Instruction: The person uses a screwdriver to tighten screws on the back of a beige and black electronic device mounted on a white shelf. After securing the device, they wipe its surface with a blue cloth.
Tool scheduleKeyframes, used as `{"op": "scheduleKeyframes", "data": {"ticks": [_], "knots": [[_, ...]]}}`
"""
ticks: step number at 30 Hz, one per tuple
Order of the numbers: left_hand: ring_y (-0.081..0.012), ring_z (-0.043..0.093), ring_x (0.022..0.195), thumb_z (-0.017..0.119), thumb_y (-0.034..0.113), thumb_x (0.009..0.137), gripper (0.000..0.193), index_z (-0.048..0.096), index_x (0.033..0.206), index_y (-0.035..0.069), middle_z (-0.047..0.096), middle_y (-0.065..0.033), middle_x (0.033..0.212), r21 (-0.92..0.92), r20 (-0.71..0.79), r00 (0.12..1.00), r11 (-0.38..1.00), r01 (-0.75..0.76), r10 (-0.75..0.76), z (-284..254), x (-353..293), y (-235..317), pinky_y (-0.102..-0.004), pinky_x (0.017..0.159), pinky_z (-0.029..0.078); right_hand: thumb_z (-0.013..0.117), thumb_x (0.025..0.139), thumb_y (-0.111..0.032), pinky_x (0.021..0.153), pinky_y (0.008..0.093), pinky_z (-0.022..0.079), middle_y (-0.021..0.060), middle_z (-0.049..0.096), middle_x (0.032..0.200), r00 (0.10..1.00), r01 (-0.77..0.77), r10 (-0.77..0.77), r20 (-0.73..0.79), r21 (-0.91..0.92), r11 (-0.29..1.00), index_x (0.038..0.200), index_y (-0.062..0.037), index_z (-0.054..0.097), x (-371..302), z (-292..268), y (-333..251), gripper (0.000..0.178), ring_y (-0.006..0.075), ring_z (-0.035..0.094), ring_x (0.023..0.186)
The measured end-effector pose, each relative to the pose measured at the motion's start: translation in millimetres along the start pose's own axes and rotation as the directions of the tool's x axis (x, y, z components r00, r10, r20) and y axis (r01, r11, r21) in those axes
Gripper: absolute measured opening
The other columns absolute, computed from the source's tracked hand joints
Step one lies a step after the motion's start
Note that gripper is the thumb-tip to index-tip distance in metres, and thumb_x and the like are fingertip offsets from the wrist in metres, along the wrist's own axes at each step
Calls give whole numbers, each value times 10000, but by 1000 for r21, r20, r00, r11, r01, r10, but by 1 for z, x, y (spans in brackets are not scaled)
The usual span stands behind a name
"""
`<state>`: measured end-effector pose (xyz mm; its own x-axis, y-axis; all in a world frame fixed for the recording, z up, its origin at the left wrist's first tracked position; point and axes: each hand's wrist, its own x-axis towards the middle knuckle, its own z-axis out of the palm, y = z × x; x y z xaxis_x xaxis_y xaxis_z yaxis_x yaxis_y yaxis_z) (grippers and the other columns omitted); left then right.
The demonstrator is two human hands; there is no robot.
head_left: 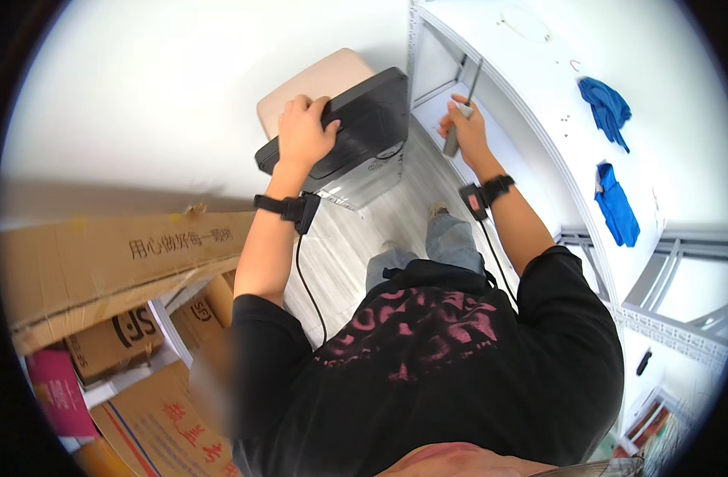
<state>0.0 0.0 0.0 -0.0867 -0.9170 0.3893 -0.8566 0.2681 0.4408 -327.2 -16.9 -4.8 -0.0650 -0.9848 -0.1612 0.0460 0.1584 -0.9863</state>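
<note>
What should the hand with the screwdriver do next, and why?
Probably bring the screwdriver over to the black box. The right hand grips the tool away from it, by the white shelf, tip pointing up, while the left hand holds the box tilted on the stool.

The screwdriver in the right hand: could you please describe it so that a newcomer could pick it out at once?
Start at the white metal shelving unit on the person's right. At its near corner post, the right hand grips a screwdriver. It has a grey handle and a thin dark shaft pointing up along the post, unlike the bulky black appliance under the left hand.
</note>
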Motion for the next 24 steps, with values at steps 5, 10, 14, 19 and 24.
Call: {"op": "scheduleKeyframes", "data": {"ticks": [5, 10, 14, 19, 24], "knots": [[-357, 558, 973, 749, 172, 742, 391, 662, 1105, 57, 596, -173, 1016, 301, 53, 988, 942, -151, 142, -92, 39, -66, -431, 863, 459, 565, 805, -13, 558, 332, 497, 123, 578, 804, 964, -211, 253, -83, 345, 914, 1256, 23, 309, -69, 45, 65, 520, 198, 583, 619], [-344, 558, 932, 713, 79, 758, 279, 670, 1032, 55, 597, -144, 982, -67, -154, 938, 944, -322, 309, -24, 56, 17, -418, 823, 455, 518, 723, 33, 715, 365, 515, 169, 570, 891, 934, -214, 296, -198, 351, 912, 1288, 54, 275, -129, -61, 29, 616, 249, 594, 762], [-317, 589, 879, 695, 35, 773, 206, 671, 977, 36, 628, -140, 946, -334, -54, 931, 872, -358, 361, 43, 59, 96, -376, 790, 475, 559, 764, 27, 769, 351, 523, 182, 600, 1013, 948, -149, 234, -215, 350, 925, 1274, 51, 350, -142, -119, 24, 552, 233, 613, 843], [-252, 627, 785, 712, 43, 777, 189, 681, 963, 41, 654, -109, 870, -561, 215, 897, 801, -211, 387, 134, 64, 172, -334, 661, 496, 591, 847, -27, 777, 325, 528, 200, 616, 1167, 936, -120, 243, -256, 417, 901, 1248, 46, 395, -126, -177, 27, 452, 206, 630, 850], [-195, 640, 792, 705, 51, 805, 237, 676, 1041, 54, 664, -82, 890, -555, 321, 844, 808, -200, 430, 211, 81, 234, -295, 694, 508, 607, 885, -66, 674, 275, 526, 175, 665, 1063, 944, -82, 239, -229, 540, 838, 1239, -18, 500, -110, -226, 46, 373, 181, 646, 757]]}}
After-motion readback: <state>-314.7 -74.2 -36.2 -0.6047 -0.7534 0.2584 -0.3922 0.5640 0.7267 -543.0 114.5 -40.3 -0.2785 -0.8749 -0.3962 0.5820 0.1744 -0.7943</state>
